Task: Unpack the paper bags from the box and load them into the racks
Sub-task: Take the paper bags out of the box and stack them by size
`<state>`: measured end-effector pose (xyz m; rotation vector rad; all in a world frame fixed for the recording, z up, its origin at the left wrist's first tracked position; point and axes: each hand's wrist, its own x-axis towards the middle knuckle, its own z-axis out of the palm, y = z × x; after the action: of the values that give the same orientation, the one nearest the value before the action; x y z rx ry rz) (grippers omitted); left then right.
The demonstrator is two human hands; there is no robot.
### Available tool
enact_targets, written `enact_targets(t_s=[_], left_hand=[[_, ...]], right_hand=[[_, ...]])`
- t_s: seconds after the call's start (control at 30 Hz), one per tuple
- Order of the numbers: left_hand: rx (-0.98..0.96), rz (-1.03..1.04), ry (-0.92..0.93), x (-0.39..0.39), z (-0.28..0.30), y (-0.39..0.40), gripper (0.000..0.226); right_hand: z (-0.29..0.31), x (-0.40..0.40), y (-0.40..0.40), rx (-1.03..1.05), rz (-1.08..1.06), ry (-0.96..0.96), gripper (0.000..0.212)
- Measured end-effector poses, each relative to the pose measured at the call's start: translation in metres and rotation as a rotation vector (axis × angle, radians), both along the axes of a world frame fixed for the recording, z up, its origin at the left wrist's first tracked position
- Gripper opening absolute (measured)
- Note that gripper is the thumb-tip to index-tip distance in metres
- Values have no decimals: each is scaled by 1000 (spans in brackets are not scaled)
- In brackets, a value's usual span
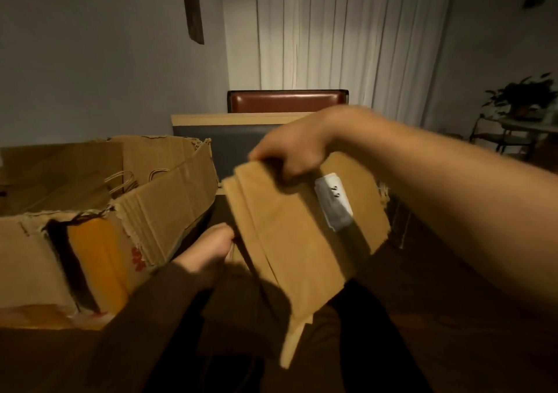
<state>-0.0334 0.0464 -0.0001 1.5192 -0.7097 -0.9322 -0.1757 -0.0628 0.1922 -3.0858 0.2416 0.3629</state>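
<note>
- A flat stack of folded paper bags (296, 235) is held in the air, tilted, right of the cardboard box (99, 220) and clear of its torn edge
- The right hand (293, 151) grips the stack's top edge, fingers (294, 170) curled over the front face, thumb behind
- The left hand (211, 250), in a dark sleeve, is at the stack's lower left edge; its fingers look curled against the paper, though motion blur hides whether they truly pinch it
- A white label (333, 201) with handwritten marks sits on the upper right of the front bag
- The box lies open to the left, its flaps ragged; twisted paper handles (123, 183) of more bags show inside
- Between box and stack runs a dark gap, open room below the hands
- Behind the stack a worktop (229, 148) with a pale wooden rim runs across, and a brown chair back (287, 101) rises beyond it before pale curtains (347, 36)
- A potted plant (522, 97) stands on a small stand far right, well apart
</note>
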Motion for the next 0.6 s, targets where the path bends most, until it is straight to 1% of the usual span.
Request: enact_targets(t_s=[0.03, 0.07, 0.1, 0.17, 0.2, 0.23, 0.27, 0.3, 0.33, 0.37, 0.4, 0.43, 0.47, 0.5, 0.53, 0.57, 0.6], left_hand=[[-51, -22, 17, -11, 4, 6, 27], [-113, 5, 68, -23, 10, 9, 36], [-184, -3, 172, -33, 16, 10, 48], [-299, -75, 473, -39, 18, 24, 73], [-353, -75, 528, -38, 13, 29, 77], [-440, -85, 507, -35, 7, 32, 73], [-482, -31, 437, -34, 0, 33, 64], [-470, 13, 390, -31, -10, 29, 52], [-415, 51, 356, -31, -19, 24, 49], [-369, 33, 306, -34, -25, 20, 49], [-324, 36, 251, -39, -30, 17, 48], [-283, 42, 146, -43, -34, 12, 40], [-263, 76, 87, -44, -39, 9, 28], [-247, 79, 4, -44, -41, 9, 22], [-212, 41, -37, -42, -45, 7, 25], [-156, 5, -41, -43, -47, 6, 25], [-114, -12, -119, -41, -53, 7, 25]], right_hand=[[-11, 14, 9, -84, 25, 40, 27], [-22, 25, 16, -157, 49, 60, 26], [-33, 32, 20, -212, 71, 63, 28], [-50, 37, 22, -260, 87, 16, 38], [-58, 37, 21, -275, 99, -30, 44], [-65, 36, 18, -288, 122, -90, 48], [-73, 33, 15, -287, 144, -152, 51], [-83, 28, 11, -265, 157, -210, 51], [-94, 23, 7, -230, 145, -271, 52], [-105, 18, 3, -200, 101, -336, 57], [-115, 12, 0, -194, 18, -415, 66], [-126, 6, -6, -195, -108, -514, 77], [-133, -3, -12, -189, -266, -619, 87], [-140, -13, -20, -159, -440, -718, 95], [-145, -27, -28, -89, -614, -804, 99], [-149, -42, -39, 70, -786, -864, 101], [-153, -56, -48, 309, -925, -907, 101]])
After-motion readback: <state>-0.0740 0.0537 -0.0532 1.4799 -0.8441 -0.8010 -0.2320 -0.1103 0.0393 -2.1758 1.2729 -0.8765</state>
